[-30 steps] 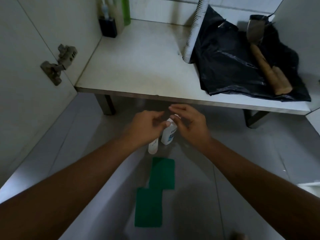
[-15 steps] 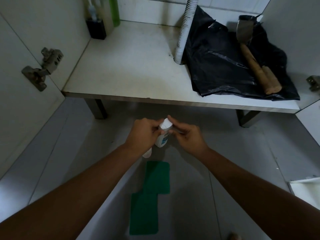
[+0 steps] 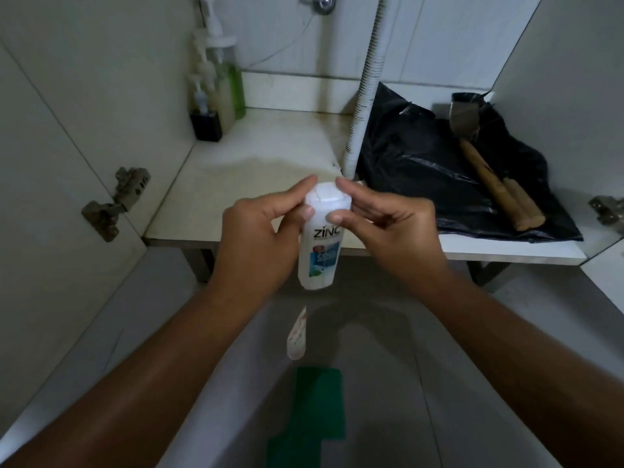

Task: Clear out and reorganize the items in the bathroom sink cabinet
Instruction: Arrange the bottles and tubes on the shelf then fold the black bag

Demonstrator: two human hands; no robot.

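head view: both hands meet on one bottle in front of the open cabinet.
left hand [image 3: 256, 238]: fingers and thumb curled round the white bottle [image 3: 320, 251], just under its cap.
right hand [image 3: 391, 228]: thumb and forefinger pinch the cap from the other side.
white bottle: upright, held in the air before the cabinet shelf [image 3: 263, 177] edge; label reads "zinc".
floor below: small tube [image 3: 297, 336], then a green cloth [image 3: 314, 410] nearer the person.
shelf: pump bottles [image 3: 226, 86] back left, ribbed hose [image 3: 364, 96] centre, black bag [image 3: 422, 170] with a wooden-handled tool [image 3: 496, 190] on the right.
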